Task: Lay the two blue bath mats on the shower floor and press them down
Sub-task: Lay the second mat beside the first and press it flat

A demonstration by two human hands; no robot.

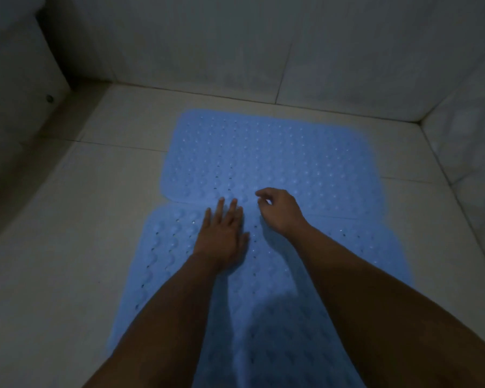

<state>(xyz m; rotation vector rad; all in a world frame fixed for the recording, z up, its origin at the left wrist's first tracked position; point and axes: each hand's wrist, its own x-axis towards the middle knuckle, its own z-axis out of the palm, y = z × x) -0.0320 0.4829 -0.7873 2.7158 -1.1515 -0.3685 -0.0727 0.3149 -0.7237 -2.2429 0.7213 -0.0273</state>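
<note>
With both blue mats lying on the shower floor (67,247), the left hand (221,238) is pressing flat, fingers straight, on the near mat (347,261) at 6 o'clock while the right hand (280,212) is hovering loosely curled (holding nothing) by the seam at 12 o'clock, where the far mat (277,152) could be sliding or lifting if pressed unevenly.

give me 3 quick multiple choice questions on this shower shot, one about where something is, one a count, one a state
1. Where does the left hand lie?
A. on the near mat by the seam
B. on the bare floor tiles
C. on the wall

2. How many blue bath mats lie on the floor?
A. one
B. two
C. three

3. How are the right hand's fingers?
A. flat and pressed down
B. loosely curled, holding nothing
C. gripping a mat's corner

Answers:
1. A: its palm rests flat on the near mat, fingertips reaching the far mat.
2. B: a seam splits the far mat from the near one.
3. B: the right hand is raised at the seam with fingers bent and nothing in them.
</note>
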